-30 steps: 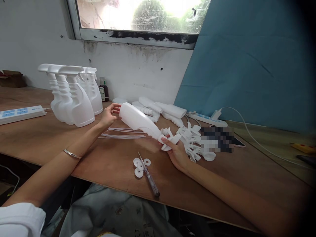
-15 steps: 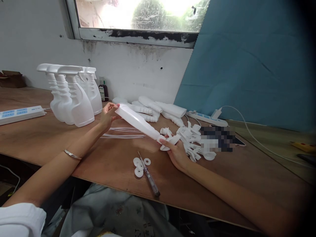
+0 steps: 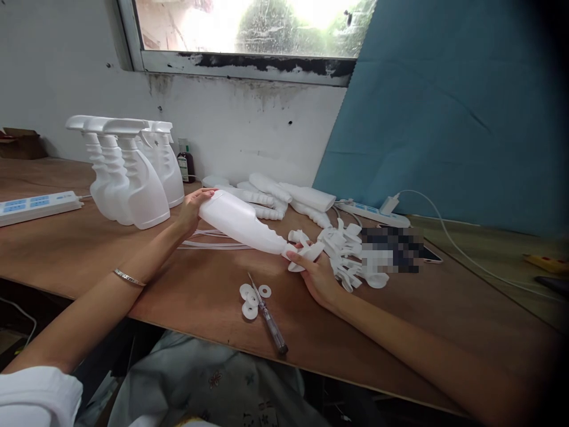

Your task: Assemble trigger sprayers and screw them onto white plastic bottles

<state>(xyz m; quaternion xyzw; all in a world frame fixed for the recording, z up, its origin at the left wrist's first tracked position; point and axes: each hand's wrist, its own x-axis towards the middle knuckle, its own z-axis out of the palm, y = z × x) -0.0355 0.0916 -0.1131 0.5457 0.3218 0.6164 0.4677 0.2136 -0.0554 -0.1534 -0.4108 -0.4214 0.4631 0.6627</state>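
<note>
Ribbed matt-white plastic spray bottle (image 3: 242,222): held up beyond the slim clear-handled metal screwdriver (image 3: 273,326) (ref. for all pos.), tilted, base up-left, neck down-right. Walls smooth, slightly translucent; wavy grip edge faces up/away; no label seen.

L hand (image 3: 193,209), beyond & left of ref.: fingers curled on base end, gripping; thumb mostly hidden. R hand (image 3: 317,276), beyond & right of ref.: fingers closed round white plastic trigger spray head (image 3: 316,250) at bottle neck. Thread hidden by fingers, so can't tell if seated or tight.

Progress (est.): group of upright white bottles w/ heads on (image 3: 146,198), far left of ref., looks done. This unit prob. mid-assembly. Apparently left: white bottles lying in a heap (image 3: 306,197), far beyond ref., & loose pile of white spray heads (image 3: 340,240), beyond & right.

Nearby: flat white plastic rings (image 3: 247,313) around ref. tip; thin pale plastic tubes (image 3: 211,244) beyond, to left. Further out: small dark bottle w/ green cap (image 3: 185,163), far left beyond. All on brown wooden worktop (image 3: 178,296).
</note>
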